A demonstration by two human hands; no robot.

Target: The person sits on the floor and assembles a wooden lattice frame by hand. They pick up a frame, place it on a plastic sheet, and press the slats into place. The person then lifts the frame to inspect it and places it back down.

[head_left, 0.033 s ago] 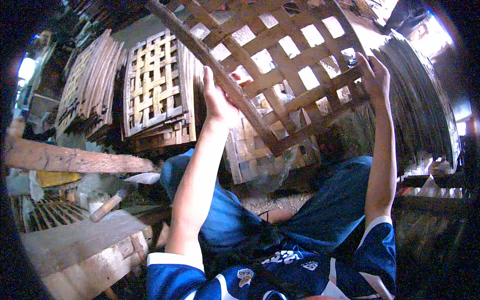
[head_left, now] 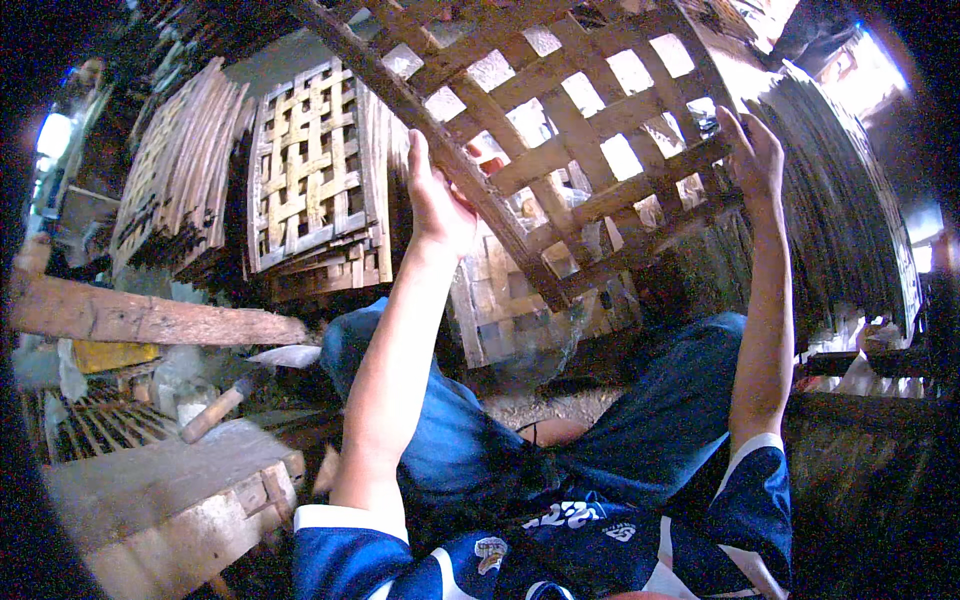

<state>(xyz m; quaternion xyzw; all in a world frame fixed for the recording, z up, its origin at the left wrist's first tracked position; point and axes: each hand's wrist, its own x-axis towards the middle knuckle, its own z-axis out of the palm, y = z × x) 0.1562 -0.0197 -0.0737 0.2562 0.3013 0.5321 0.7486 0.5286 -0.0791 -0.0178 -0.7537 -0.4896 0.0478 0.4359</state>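
A woven lattice panel (head_left: pixel 572 140) of flat wooden strips, edged with a wooden bar, is tilted up in front of me. My left hand (head_left: pixel 445 205) grips its left edge bar, the thumb on the near side and reddish fingertips showing through a gap. At the panel's right edge, my right hand (head_left: pixel 757 155) is closed on the rim; part of its fingers is hidden. Below the held panel, another lattice panel (head_left: pixel 480 325) stands between my knees, partly covered.
Stacked lattice panels (head_left: pixel 305 165) lean at the left, with more stacks (head_left: pixel 840 190) at the right. A knife with a wooden handle (head_left: pixel 215 414) lies left of my knee, beside a wooden bench (head_left: pixel 170 480). A thick wooden beam (head_left: pixel 150 312) juts in from the left.
The held panel has shifted slightly to the right, its lower corner most visibly. Both hands keep their hold.
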